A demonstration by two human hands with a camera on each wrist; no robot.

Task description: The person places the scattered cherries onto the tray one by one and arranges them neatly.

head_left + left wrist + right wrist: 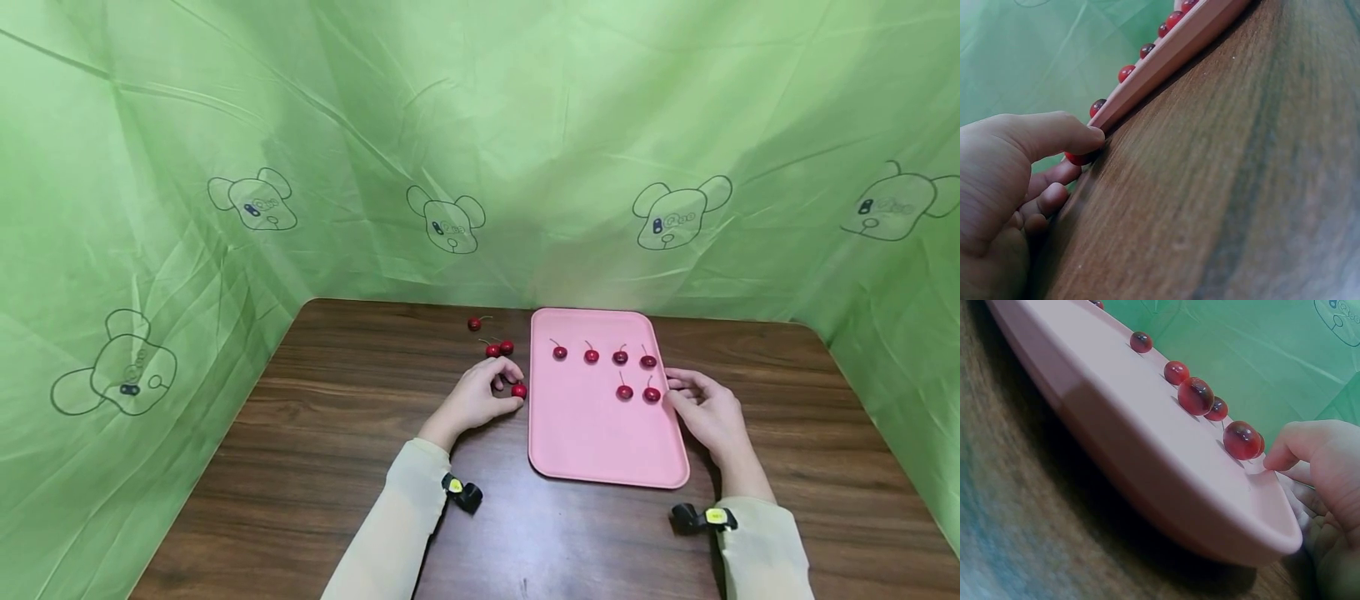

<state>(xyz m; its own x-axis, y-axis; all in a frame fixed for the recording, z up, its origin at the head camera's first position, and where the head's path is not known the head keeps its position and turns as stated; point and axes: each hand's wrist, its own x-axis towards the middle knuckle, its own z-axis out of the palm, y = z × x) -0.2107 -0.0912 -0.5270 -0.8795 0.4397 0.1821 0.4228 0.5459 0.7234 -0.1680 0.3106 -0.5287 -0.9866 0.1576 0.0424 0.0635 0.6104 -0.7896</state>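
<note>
1. Since the green sheet [510, 100] stands behind the far edge of the table [315, 450] and along its left and right sides, the freer room for the arms appears to be overhead and toward the near edge.
2. Flat on the table, right of its middle, lies the pink tray [585, 442]. Its raised rim probably keeps round things from rolling off, yet looks low enough to reach across.
3. At the tray's right edge, the right hand [708, 417] grips the rim, thumb inside and fingers outside, with little gap between; likely this steadies the tray.
4. Just outside the tray's left edge, the left hand [480, 398] pinches one fruit, opened no wider than that fruit.
5. Six cherries [620, 357] sit on the tray, spaced apart, seemingly for order: four across the far half, two in a second row toward the right edge. Bare surface runs left of that pair and down to the near edge.
6. Three loose cherries [474, 323] lie on the table between the tray and its far left corner.
7. The pinched cherry [519, 391] is beside the tray's left rim; whether it touches the table cannot be told.
</note>
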